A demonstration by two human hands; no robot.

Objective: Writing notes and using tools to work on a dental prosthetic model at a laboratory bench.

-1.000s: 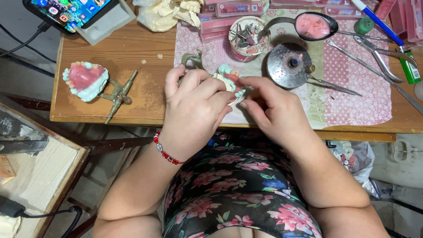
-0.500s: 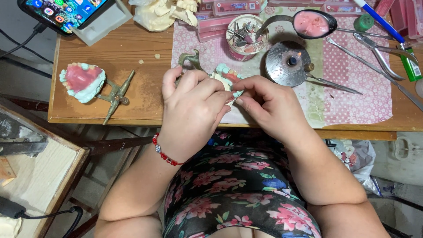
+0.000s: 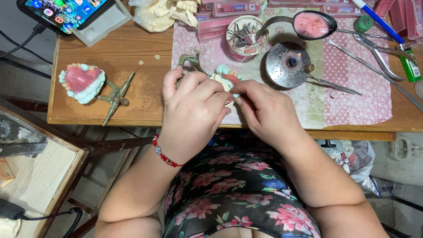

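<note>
Seen from the head camera, the left hand and right hand stayed closed around the pink-and-teal wax denture model, fingertips pinching its near edge over the wooden table; since a second before, both had edged leftward, the trimming evidently continuing. A small lit metal burner crowded the right; open wood lay leftward.

This is a small dental workshop, set up in what looks like a home corner. On the worn wooden table lies a denture model with pink gums on a metal hinge frame. A lit spirit burner, a spoon of pink wax, a cup of burs and pliers crowd a patterned cloth.
</note>
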